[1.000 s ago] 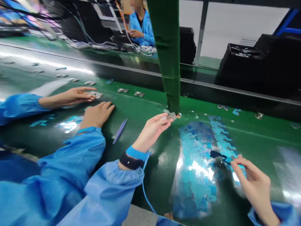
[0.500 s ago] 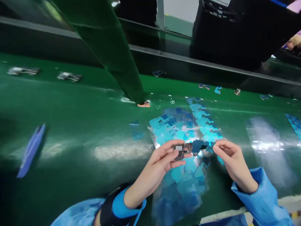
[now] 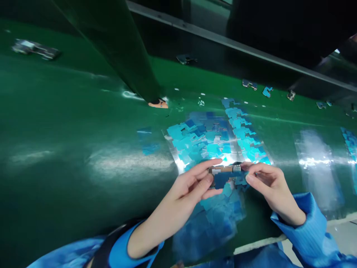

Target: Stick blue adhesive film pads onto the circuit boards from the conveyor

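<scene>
My left hand (image 3: 192,186) grips a small circuit board (image 3: 227,169) by its left end, thumb in front and fingers behind. A blue film piece (image 3: 221,179) lies over the lower part of the board; I cannot tell how much of it is stuck down. At the board's right end, my right hand (image 3: 267,183) is closed in a pinch on the film's right side. Below and behind both hands spread overlapping blue film pieces (image 3: 186,145) on a clear sheet. A slanting strip of similar film pieces (image 3: 242,130) lies just beyond.
Along the far edge of the green work surface (image 3: 83,111) lie several small boards, among them a longer board (image 3: 36,49) at left and a blue-covered board (image 3: 267,92). A dark green post (image 3: 119,48) rises at the back. A clear sheet (image 3: 315,160) lies at right.
The blue film has moved left, from beside the board to over its face. My right hand has come closer to my left. The board is turned differently, and the camera view has shifted.
</scene>
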